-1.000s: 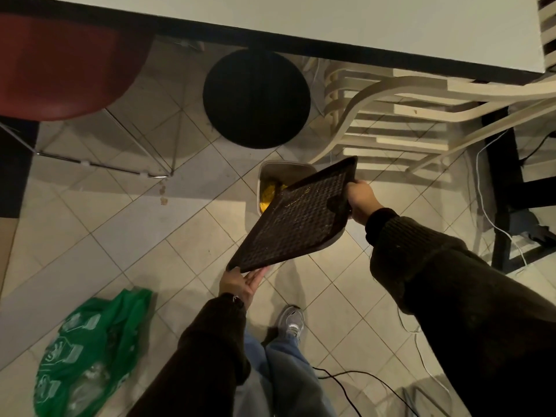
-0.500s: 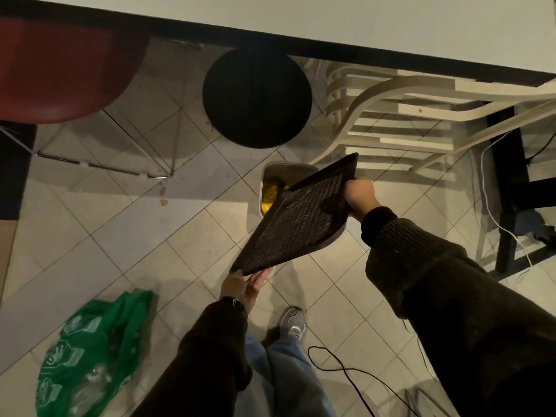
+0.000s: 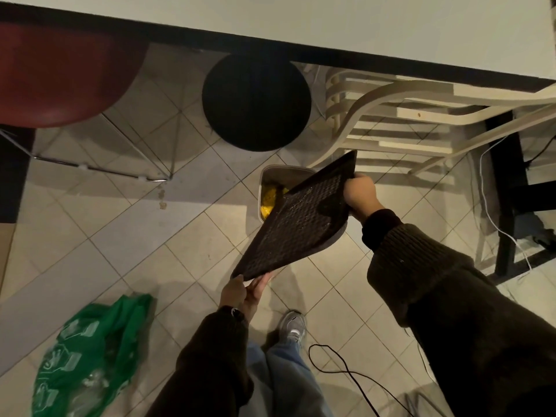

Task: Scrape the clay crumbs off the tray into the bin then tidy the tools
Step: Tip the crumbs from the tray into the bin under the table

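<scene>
Holding dark tray [image 3: 296, 224] tilted steeply over bin [image 3: 272, 176] on floor. Left hand [image 3: 245, 291] grip pinches tray's near lower corner; right hand [image 3: 359, 194] grip closed on far upper edge. Yellow scrap inside bin. Green bag [image 3: 90, 353] well apart.

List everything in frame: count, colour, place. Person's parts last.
tray: 1, dark brown, tilted over the bin, held at two edges
bin: 1, grey, on the floor under the tray, yellow stuff inside
stool: 1, black round seat, behind the bin
chair: 1, red seat on a wire frame, top left
stacked chairs: cream, count unclear, under the table
table: 1, white top with dark edge, across the top
bag: 1, green plastic, floor bottom left
cables: black at bottom, white at right
left hand: grips the tray's near corner
right hand: grips the tray's far edge
shoe: 1, grey, bottom centre
</scene>
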A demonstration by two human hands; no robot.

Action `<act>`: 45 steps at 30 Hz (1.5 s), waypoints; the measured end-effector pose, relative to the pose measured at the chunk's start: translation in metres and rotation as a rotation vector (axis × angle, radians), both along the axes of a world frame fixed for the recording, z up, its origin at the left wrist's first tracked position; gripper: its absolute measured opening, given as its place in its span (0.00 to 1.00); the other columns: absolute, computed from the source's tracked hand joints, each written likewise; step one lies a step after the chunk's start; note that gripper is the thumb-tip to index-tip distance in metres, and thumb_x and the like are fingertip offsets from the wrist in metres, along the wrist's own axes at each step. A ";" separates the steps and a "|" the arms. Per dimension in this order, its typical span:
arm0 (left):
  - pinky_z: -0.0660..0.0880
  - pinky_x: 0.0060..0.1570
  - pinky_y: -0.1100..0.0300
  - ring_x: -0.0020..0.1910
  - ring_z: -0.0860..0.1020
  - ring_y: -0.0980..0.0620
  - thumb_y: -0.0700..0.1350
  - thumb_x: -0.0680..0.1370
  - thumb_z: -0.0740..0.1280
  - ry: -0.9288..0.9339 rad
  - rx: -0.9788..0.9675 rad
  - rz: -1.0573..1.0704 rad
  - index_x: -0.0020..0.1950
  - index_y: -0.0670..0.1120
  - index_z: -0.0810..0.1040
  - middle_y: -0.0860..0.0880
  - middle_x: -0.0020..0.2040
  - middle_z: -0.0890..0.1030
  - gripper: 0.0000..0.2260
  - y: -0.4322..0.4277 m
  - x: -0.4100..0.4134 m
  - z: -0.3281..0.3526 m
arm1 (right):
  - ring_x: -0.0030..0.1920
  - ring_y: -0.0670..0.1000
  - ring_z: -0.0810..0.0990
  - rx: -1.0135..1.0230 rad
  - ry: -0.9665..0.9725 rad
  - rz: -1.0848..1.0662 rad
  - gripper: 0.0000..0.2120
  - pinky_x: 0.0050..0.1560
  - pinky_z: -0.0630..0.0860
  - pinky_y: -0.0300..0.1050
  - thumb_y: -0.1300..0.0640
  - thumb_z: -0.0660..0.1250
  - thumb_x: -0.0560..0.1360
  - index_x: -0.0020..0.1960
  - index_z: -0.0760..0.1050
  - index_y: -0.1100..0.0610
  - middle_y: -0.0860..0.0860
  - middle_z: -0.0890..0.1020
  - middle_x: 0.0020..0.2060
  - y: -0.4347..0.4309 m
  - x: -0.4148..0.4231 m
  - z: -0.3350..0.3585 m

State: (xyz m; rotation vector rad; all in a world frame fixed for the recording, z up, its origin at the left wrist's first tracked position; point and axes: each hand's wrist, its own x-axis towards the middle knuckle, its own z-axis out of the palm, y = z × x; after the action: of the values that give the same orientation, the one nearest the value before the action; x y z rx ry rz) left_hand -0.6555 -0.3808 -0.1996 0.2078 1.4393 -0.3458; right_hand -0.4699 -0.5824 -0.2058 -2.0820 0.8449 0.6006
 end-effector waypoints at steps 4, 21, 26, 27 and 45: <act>0.74 0.57 0.49 0.64 0.72 0.36 0.35 0.79 0.54 -0.029 -0.003 -0.032 0.59 0.34 0.68 0.30 0.62 0.71 0.11 0.000 -0.001 0.004 | 0.55 0.63 0.78 -0.048 -0.001 0.034 0.12 0.44 0.71 0.47 0.66 0.57 0.77 0.57 0.73 0.69 0.64 0.78 0.55 -0.002 -0.013 0.000; 0.73 0.55 0.53 0.65 0.72 0.38 0.42 0.82 0.51 -0.088 0.260 -0.406 0.70 0.35 0.63 0.34 0.67 0.71 0.19 0.016 -0.029 0.031 | 0.46 0.53 0.79 0.377 0.010 -0.148 0.25 0.40 0.78 0.49 0.59 0.62 0.78 0.71 0.56 0.57 0.54 0.75 0.56 -0.019 -0.088 0.084; 0.80 0.28 0.52 0.36 0.81 0.40 0.43 0.82 0.52 -0.130 0.322 -0.419 0.65 0.47 0.66 0.35 0.46 0.77 0.12 0.050 -0.044 0.126 | 0.40 0.56 0.85 0.551 0.026 -0.221 0.24 0.34 0.81 0.49 0.63 0.64 0.75 0.68 0.60 0.59 0.59 0.80 0.52 -0.032 -0.147 0.169; 0.80 0.31 0.50 0.34 0.82 0.40 0.43 0.82 0.51 -0.158 0.324 -0.448 0.66 0.46 0.65 0.35 0.46 0.77 0.13 0.057 -0.049 0.143 | 0.40 0.58 0.85 0.592 0.017 -0.256 0.24 0.34 0.81 0.50 0.65 0.64 0.75 0.68 0.60 0.61 0.61 0.80 0.54 -0.034 -0.160 0.184; 0.77 0.45 0.50 0.54 0.78 0.40 0.53 0.76 0.64 -0.644 0.463 -0.382 0.69 0.46 0.69 0.41 0.61 0.78 0.23 0.046 -0.101 0.361 | 0.41 0.60 0.79 0.778 -0.421 -0.436 0.38 0.27 0.79 0.50 0.73 0.60 0.75 0.71 0.51 0.39 0.61 0.73 0.60 0.033 -0.275 0.403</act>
State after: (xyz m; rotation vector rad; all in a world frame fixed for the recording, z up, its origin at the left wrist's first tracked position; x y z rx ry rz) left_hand -0.7566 -0.3350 0.1616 0.8952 0.8130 -0.2171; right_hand -0.7450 -0.5490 0.1970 -1.2002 0.6438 0.1826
